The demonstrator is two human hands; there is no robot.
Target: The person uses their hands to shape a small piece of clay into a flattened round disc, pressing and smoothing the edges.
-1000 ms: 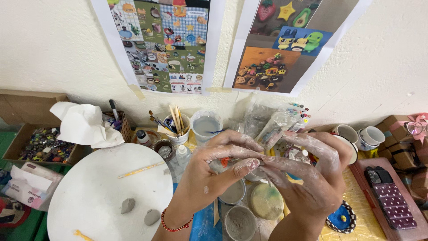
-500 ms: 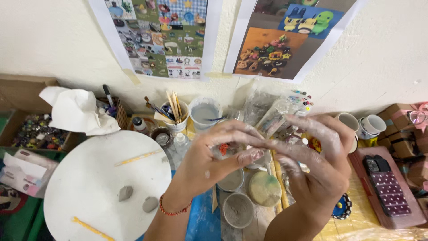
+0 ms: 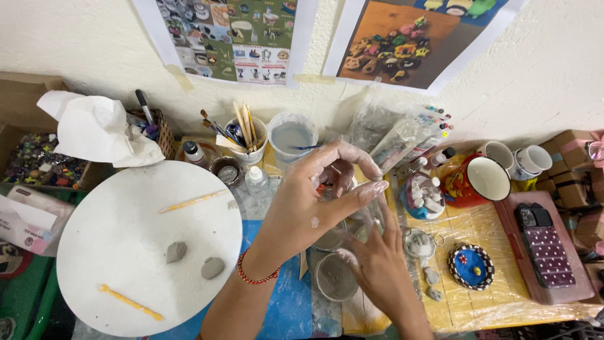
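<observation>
Clay bit, small and partly reddish, sits between the fingertips of the left hand; too small and too hidden to tell its shape.

Left hand: raised over the middle of the worktable, fingers curled into a loose arch, thumb and forefinger closed toward each other around the bit. Skin dusted with pale clay. Red bead bracelet on the wrist.

Right hand: below and just behind the left, palm away from the camera, fingers reaching up to meet the left hand's fingertips. Whether it grips anything cannot be told; the left hand covers its fingertips.

Beneath the fingers: clear plastic cups with grey residue, standing on a blue sheet.

Left of the fingers: round white board bearing two grey clay lumps, a yellow stick and a pale stick.

Beyond the fingers: cup of brushes, tub of cloudy water, small bottles.

Right of the fingers: red mug, two white cups, blue dish with small pieces, dark red tray, all on a yellow plastic-covered surface.

Far left: crumpled white paper, box of beads.
</observation>
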